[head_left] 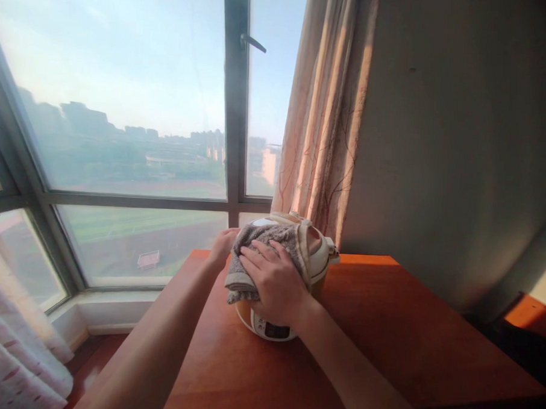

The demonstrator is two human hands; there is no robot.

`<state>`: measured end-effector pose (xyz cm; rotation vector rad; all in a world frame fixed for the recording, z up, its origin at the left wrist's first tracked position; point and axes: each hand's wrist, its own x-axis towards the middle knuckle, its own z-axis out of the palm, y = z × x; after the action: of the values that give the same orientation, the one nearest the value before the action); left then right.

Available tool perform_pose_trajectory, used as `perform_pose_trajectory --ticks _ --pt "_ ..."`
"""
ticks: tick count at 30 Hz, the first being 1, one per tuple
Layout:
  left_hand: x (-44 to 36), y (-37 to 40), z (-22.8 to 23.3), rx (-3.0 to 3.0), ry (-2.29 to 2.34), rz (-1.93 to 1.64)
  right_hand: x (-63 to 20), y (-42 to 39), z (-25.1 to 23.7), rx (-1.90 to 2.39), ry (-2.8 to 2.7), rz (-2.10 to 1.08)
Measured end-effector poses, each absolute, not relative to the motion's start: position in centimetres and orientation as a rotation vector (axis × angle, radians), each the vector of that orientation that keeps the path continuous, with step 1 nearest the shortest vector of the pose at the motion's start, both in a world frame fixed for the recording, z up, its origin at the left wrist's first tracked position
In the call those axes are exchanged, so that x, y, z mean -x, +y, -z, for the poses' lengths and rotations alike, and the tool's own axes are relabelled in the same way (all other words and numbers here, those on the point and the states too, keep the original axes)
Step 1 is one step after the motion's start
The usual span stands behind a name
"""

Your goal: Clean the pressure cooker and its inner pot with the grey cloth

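Grey cloth (268, 232) lies under the right hand (279, 284), on the cooker (321, 265) at the frame's centre.
The right hand is spread flat, its fingers not closed; the left hand (223, 247) is at the cooker's left side, and I cannot tell whether it grips.

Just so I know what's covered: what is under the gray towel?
A rice cooker; its right side and lower front with dark display show. Its surface beneath the towel and right hand is hidden.
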<state>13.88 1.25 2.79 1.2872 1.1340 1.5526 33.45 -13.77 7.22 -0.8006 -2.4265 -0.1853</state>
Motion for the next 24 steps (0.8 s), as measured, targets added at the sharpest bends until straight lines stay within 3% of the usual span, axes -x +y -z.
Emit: perform_pose_trajectory --ticks 5,17,24 --pt "-13.8 0.9 -3.5 -1.277 1.128 -1.546 -31.7 -12.1 -9.3 0.947 -2.367 0.209" --pt "-14.2 0.7 -2.5 -1.256 1.155 -1.528 -38.1 -15.5 -2.0 1.061 -2.042 0.363" --pt "-14.3 0.3 -2.8 -1.234 1.171 -1.540 -43.1 -10.2 -2.4 1.129 -1.791 0.216"
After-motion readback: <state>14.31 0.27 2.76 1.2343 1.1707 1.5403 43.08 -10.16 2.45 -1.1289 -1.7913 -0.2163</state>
